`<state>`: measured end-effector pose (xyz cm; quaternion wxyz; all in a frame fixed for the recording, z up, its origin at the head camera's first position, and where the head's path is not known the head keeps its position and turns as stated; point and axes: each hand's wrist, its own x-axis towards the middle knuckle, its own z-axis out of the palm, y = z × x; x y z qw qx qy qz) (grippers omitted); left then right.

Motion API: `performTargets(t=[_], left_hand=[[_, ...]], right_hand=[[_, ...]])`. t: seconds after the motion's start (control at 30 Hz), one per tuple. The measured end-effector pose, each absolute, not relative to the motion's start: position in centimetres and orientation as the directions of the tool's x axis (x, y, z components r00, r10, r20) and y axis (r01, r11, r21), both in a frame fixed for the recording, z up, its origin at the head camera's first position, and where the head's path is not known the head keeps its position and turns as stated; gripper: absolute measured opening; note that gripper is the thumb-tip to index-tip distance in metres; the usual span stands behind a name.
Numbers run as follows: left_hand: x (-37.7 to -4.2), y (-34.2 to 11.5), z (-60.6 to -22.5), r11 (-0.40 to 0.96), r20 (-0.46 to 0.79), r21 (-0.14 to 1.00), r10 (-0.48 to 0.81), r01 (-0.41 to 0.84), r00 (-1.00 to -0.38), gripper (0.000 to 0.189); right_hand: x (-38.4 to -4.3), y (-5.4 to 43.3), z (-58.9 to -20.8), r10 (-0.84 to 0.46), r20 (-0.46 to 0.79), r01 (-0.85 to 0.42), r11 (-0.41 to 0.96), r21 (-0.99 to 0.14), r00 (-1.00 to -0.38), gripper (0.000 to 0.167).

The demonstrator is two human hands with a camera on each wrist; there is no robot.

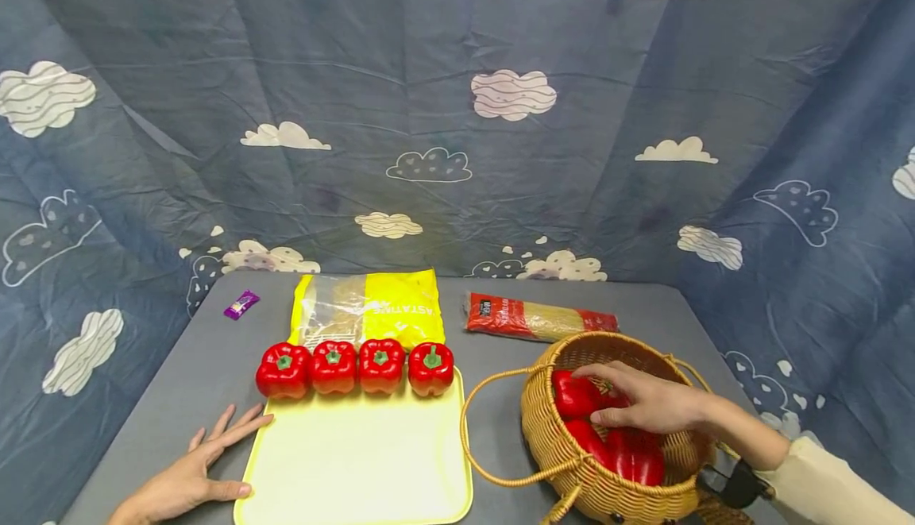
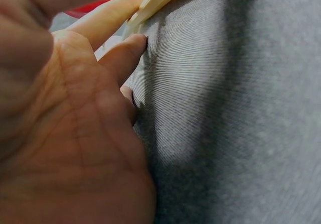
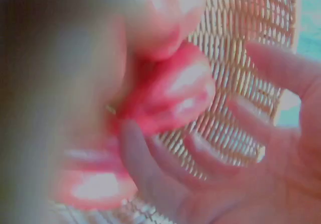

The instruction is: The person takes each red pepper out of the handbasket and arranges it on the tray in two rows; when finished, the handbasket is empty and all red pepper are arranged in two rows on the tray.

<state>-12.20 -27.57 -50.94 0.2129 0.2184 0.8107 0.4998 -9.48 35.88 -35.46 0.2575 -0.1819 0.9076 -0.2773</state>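
Note:
My right hand (image 1: 650, 402) reaches into a wicker basket (image 1: 539, 422), over several red bell peppers. Its fingers are spread in the right wrist view, with one finger right at a pepper (image 3: 170, 93). In the head view the fingers and thumb lie at the top of a red bell pepper (image 1: 572, 398); another bell pepper (image 1: 636, 457) sits lower in the basket. My left hand (image 1: 182, 481), fingers extended, touches the left edge of a pale yellow tray (image 1: 364, 461). Along the tray's far edge stands a row of several red bell peppers (image 1: 334, 368) with green stems.
Behind the row lies a yellow and clear pasta bag (image 1: 403, 306). A red packet of noodles (image 1: 543, 317) is behind the basket, and a small purple wrapped packet (image 1: 241, 304) at the far left. The basket's handle (image 1: 468, 430) loops out towards the tray.

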Motion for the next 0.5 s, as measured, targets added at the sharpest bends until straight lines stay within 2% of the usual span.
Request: performTargets(t=[0.17,0.33,0.5], left_hand=[[-12.3,-27.6,-50.9,0.408,-0.106,0.896,0.575,0.173,-0.811,0.078],[-12.2,-27.6,-51.1,0.406,-0.101,0.897,0.569,0.172,-0.816,0.077],[-12.1,-27.7,-50.9,0.423,-0.116,0.891,0.563,0.165,-0.818,0.076]], right_hand=[[-10.3,35.9,-33.6,-0.47,-0.483,-0.105,0.788,-0.607,-0.739,0.064],[-11.5,35.8,-33.5,-0.487,-0.487,-0.162,0.808,-0.567,-0.725,0.061],[-12.8,35.3,-34.8,-0.521,-0.5,-0.189,0.799,-0.571,-0.691,0.065]])
